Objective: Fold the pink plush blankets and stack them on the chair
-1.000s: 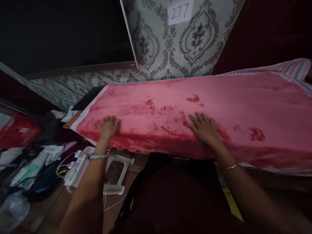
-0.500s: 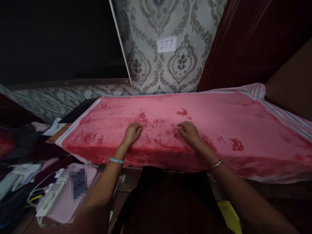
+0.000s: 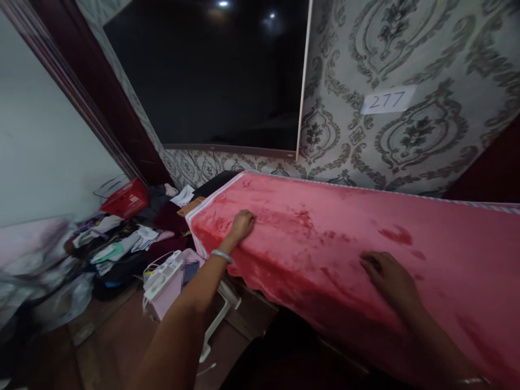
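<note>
A pink plush blanket (image 3: 325, 216) with a striped border covers a long bench-like surface, its pile marked by darker red smudges. Near its left end rests my left hand (image 3: 242, 225), fingers curled together on the plush, with no cloth visibly bunched in them. My right hand (image 3: 388, 276) hovers over or lies on the middle of the blanket; I cannot tell which. Its fingers are loosely bent, the thumb stands a little apart, and nothing shows between them. Along the front, the blanket drapes over the edge.
A large television (image 3: 227, 81) hangs on the patterned wall, beside a paper label (image 3: 388, 100) reading 277. Piled clothes (image 3: 117, 244) and a red basket (image 3: 125, 197) are at left. A white power strip (image 3: 162, 279) lies on a pink stool (image 3: 173, 295) by my left forearm.
The view has swung left, bringing the clothes pile and red basket into sight. My left hand has moved toward the blanket's left end, farther from my right hand.
</note>
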The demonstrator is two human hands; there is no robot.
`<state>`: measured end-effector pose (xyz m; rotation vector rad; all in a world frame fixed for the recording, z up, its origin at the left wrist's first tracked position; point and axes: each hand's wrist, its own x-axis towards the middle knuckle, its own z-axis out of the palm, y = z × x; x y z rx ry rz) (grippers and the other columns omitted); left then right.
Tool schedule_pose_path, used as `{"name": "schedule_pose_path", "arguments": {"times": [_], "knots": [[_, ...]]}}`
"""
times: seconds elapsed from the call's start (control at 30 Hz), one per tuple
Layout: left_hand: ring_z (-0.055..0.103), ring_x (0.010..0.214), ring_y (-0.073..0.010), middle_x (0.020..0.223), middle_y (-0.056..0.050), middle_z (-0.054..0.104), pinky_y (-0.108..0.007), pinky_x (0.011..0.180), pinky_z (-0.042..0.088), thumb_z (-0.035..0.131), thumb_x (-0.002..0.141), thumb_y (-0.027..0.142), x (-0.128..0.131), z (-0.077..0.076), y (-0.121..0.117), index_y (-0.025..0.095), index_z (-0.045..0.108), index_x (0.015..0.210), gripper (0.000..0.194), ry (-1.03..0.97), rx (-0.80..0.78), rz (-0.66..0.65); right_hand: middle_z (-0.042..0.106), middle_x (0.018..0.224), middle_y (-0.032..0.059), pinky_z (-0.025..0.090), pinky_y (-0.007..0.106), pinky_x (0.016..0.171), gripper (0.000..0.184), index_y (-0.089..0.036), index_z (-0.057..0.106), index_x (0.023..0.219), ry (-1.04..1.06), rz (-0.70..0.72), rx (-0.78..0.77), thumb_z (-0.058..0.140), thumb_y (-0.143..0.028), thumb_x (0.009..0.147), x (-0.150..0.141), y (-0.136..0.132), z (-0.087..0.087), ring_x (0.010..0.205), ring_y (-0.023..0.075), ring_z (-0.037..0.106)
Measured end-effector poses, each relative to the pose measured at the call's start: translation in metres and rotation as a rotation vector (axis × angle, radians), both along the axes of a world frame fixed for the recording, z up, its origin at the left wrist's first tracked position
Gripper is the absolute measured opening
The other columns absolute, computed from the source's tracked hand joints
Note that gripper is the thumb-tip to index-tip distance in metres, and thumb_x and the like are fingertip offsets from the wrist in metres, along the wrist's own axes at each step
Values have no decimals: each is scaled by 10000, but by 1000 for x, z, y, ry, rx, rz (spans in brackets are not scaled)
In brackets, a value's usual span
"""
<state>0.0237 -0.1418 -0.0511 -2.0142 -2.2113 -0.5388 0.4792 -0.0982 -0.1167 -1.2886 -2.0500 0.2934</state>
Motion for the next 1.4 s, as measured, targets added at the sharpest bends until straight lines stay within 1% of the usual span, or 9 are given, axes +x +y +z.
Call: {"name": "schedule_pose_path", "arguments": {"times": [0.23, 0.4, 0.5, 0.63, 0.8, 0.93, 1.13, 1.33, 1.4], "knots": [[631, 1049, -281, 1091, -172, 704, -404, 956, 488, 516, 880, 159, -80, 11, -2, 148, 748, 987, 255, 41, -30, 259, 718, 1017, 128, 567, 540, 865, 430, -248, 703, 911, 27, -17, -31, 436, -582, 866, -2, -2, 6, 960, 348, 680], [619, 1081, -307, 1125, -215, 677, -420, 943, 474, 441, 910, 180, -111, 9, -1, 114, 735, 1007, 316, 55, -29, 378, 715, 1030, 128, 569, 536, 856, 437, -252, 704, 913, 10, -38, -52, 439, -595, 866, -1, -2, 5, 969, 354, 678], [618, 1070, -286, 1116, -181, 685, -404, 957, 468, 453, 902, 183, -123, 9, 1, 149, 735, 1004, 302, 51, -42, 365, 713, 1042, 122, 560, 530, 879, 445, -250, 709, 927, 0, -45, -55, 433, -596, 882, -1, -2, 3, 993, 349, 670], [604, 1105, -249, 1146, -123, 690, -353, 994, 461, 525, 862, 194, -131, 12, 5, 192, 727, 1000, 245, 45, -54, 245, 712, 1042, 105, 560, 492, 864, 427, -249, 713, 944, 5, -43, -43, 440, -575, 904, -2, -1, 2, 989, 324, 670], [623, 1013, -227, 1040, -92, 716, -334, 952, 476, 530, 844, 211, -133, 16, 12, 200, 697, 888, 173, 52, -56, 155, 707, 999, 101, 547, 431, 826, 376, -236, 716, 916, 19, -42, -21, 463, -514, 903, -5, 1, 3, 921, 286, 667], [624, 983, -257, 960, -129, 709, -357, 928, 470, 500, 839, 191, -132, 15, 18, 193, 645, 780, 156, 75, -15, 173, 696, 948, 91, 513, 382, 753, 284, -231, 695, 850, 0, -74, -28, 489, -425, 877, -8, 2, 5, 865, 261, 647], [634, 983, -281, 997, -159, 698, -375, 868, 468, 395, 892, 171, -126, 14, 16, 198, 618, 875, 225, 77, 66, 239, 676, 893, 78, 456, 345, 684, 247, -228, 665, 799, -3, -107, -44, 488, -367, 900, -12, 1, 8, 808, 239, 621], [631, 966, -291, 975, -169, 688, -388, 852, 462, 379, 889, 153, -122, 16, 16, 187, 615, 907, 239, 145, 138, 311, 662, 863, 102, 470, 389, 804, 228, -224, 606, 790, 105, -120, 119, 467, -363, 906, -16, -6, 15, 865, 265, 600], [624, 969, -289, 984, -167, 685, -389, 851, 466, 366, 895, 158, -122, 18, 17, 181, 618, 945, 258, 157, 152, 304, 671, 867, 109, 467, 391, 794, 212, -223, 595, 804, 113, -150, 136, 459, -349, 906, -17, -8, 17, 853, 268, 601]]}}
